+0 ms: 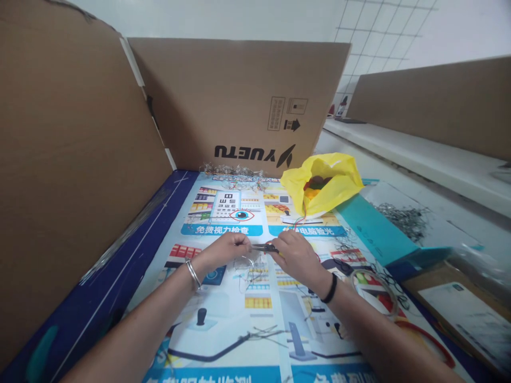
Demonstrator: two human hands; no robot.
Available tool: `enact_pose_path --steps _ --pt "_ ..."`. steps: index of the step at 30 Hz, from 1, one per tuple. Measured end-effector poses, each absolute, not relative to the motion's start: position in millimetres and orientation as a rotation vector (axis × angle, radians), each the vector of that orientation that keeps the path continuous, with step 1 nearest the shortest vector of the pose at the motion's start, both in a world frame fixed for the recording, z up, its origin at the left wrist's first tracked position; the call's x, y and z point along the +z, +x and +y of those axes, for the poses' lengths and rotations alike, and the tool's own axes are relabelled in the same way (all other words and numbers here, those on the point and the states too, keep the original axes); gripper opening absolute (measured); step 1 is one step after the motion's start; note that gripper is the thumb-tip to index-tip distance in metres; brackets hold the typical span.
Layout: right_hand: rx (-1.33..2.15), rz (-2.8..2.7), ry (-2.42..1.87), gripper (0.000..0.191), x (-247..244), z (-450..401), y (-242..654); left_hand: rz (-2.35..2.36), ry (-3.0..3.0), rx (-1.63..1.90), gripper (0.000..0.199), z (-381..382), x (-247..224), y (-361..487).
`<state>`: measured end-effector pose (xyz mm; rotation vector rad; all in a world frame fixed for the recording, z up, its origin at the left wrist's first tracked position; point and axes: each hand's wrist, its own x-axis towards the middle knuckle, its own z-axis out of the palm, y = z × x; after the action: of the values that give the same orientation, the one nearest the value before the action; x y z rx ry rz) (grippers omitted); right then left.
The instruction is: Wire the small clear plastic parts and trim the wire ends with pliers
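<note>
My right hand [300, 256] is wrapped round a pair of small pliers [263, 247], whose dark jaws point left. Against the jaw tips, my left hand [230, 249] is closed in a pinch. A thin silvery wire [249, 260] loops down from its fingertips; the exact spot where the jaws meet the wire is too small to make out. Both hands hover over the middle of a printed sheet [235, 319] that covers the table. Several thin dark wire pieces [265, 334] lie on the sheet nearer to me.
A yellow bag [339, 186] stands open at the back right with coloured contents. Tangled wire [235, 170] lies along the back cardboard panel [239, 90]. To the right are a clear ring-shaped roll [393, 290], a red ring [443, 343], loose wire bits [405, 221] and a cardboard package [463, 298].
</note>
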<state>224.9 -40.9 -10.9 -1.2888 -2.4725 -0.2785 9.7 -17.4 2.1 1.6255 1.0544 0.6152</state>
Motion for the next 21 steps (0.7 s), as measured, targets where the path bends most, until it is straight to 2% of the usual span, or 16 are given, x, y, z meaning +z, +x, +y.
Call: enact_pose_path --steps 9,21 --pt "-0.459 -2.494 -1.247 0.016 -10.7 -41.4 224.3 1.033 1.714 0.495 0.01 -17.7 5.2 9.0" --pt "-0.345 -2.495 -1.269 0.014 -16.6 -41.7 224.7 1.043 1.677 0.527 0.013 -18.1 2.2 10.0"
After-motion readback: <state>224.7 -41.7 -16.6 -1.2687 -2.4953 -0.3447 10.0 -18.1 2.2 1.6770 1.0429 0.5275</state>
